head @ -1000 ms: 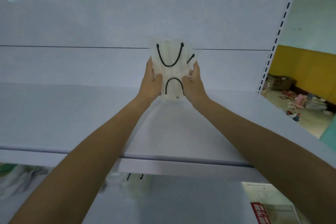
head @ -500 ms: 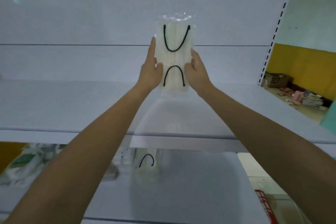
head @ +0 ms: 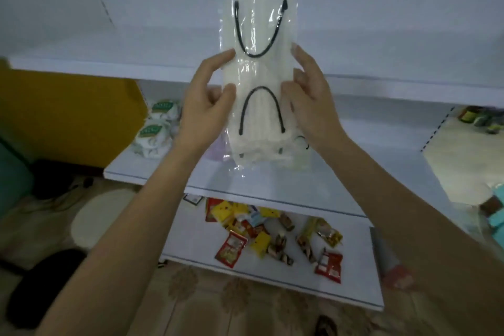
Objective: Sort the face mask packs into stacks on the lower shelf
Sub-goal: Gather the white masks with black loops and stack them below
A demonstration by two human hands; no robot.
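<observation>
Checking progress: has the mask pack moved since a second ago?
Yes. The pack came down and outward, its bottom now below the upper shelf edge.

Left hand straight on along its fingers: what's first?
The face mask pack: the left hand grips its left edge. Beyond it, probably the shelf's white back panel, though depth is unclear.

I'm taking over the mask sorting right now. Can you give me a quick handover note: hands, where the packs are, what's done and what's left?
The left hand pinches the left edge of the face mask pack.
The right hand pinches its right edge. The pack is upright, in the air in front of the shelving.
At least one other pack lies on the shelf behind it, mostly hidden.
Done: a stack seems to be started.
Left: lay this pack on it.
</observation>
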